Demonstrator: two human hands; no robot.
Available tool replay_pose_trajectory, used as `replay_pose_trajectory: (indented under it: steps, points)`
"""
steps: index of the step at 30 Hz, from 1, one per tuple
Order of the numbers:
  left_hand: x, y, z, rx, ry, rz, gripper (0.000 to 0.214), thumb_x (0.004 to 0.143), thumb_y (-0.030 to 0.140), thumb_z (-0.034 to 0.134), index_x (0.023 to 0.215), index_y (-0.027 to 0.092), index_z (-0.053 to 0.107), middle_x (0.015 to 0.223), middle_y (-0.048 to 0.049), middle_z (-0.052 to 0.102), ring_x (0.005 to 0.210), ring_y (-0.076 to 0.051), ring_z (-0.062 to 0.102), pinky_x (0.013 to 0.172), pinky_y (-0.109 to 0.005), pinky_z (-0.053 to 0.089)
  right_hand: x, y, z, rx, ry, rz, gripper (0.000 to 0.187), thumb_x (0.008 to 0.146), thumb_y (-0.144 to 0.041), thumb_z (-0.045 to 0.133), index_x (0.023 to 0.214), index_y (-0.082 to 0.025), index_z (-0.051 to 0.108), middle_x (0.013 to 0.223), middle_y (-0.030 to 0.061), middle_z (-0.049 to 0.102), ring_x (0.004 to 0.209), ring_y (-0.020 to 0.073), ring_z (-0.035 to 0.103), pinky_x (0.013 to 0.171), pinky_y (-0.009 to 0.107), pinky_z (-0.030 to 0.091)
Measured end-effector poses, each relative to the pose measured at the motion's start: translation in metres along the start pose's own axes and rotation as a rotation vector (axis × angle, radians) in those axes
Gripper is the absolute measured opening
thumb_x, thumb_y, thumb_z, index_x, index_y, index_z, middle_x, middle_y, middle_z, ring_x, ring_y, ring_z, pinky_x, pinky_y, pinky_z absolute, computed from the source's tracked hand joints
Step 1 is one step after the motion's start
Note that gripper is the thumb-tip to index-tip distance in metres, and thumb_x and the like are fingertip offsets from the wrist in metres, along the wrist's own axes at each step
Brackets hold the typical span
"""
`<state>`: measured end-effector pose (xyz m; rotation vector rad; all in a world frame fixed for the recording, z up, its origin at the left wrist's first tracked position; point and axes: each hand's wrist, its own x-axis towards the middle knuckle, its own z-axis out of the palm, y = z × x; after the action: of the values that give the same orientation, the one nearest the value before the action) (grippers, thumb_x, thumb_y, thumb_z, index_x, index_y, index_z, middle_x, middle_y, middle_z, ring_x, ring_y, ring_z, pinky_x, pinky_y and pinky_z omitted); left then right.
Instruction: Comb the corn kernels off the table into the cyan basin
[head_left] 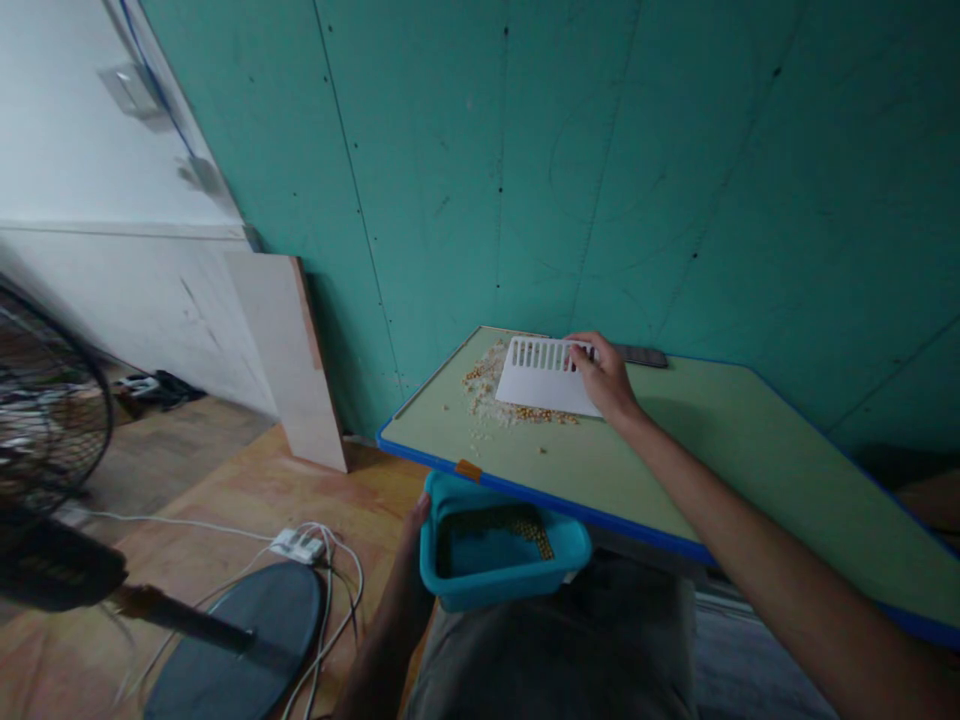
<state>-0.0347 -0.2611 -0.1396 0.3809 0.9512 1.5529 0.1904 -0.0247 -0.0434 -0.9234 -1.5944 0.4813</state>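
Note:
My right hand [600,375] grips the slotted edge of a flat white plastic sheet [547,385], tilted over the tabletop. Under and beside the sheet lie yellow beans [540,413] mixed with white grains [484,395] like rice. A blue plastic tub [502,580] is held just below the table's front edge, its left end in my left hand [416,535]; most of those fingers are hidden behind the tub. Inside the tub, a layer of beans [536,530] lies toward the back and right.
The pale green table [697,430] has a blue rim and an orange clip [469,469] on its front edge. A dark phone-like slab [643,356] lies by the green wall. On the left are a leaning board [281,350], a fan base [240,640] and a power strip [298,545] with cords.

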Motion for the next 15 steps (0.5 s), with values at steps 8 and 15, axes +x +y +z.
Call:
replay_pose_trajectory:
  steps: [8, 15]
  points:
    - [-0.0048, 0.003, 0.0047, -0.013, -0.006, -0.012, 0.04, 0.085, 0.052, 0.068, 0.104, 0.019, 0.079, 0.098, -0.003, 0.084, 0.123, -0.028, 0.066, 0.118, -0.036, 0.037, -0.0023, -0.0027, 0.002, 0.037, 0.0, 0.04, 0.021, 0.082, -0.039, 0.059, 0.096, -0.025, 0.066, 0.083, 0.0025, 0.065, 0.075, 0.0208, 0.058, 0.07, 0.035, 0.046]
    - [-0.0092, 0.0058, 0.009, -0.053, 0.088, 0.027, 0.019, 0.086, 0.041, 0.071, 0.094, 0.026, 0.08, 0.088, 0.0052, 0.083, 0.121, -0.02, 0.067, 0.119, -0.025, 0.032, -0.0024, -0.0035, 0.0027, 0.06, -0.013, 0.077, 0.021, 0.082, -0.042, 0.062, 0.094, -0.026, 0.067, 0.083, 0.0024, 0.066, 0.076, 0.0217, 0.059, 0.07, 0.036, 0.047]
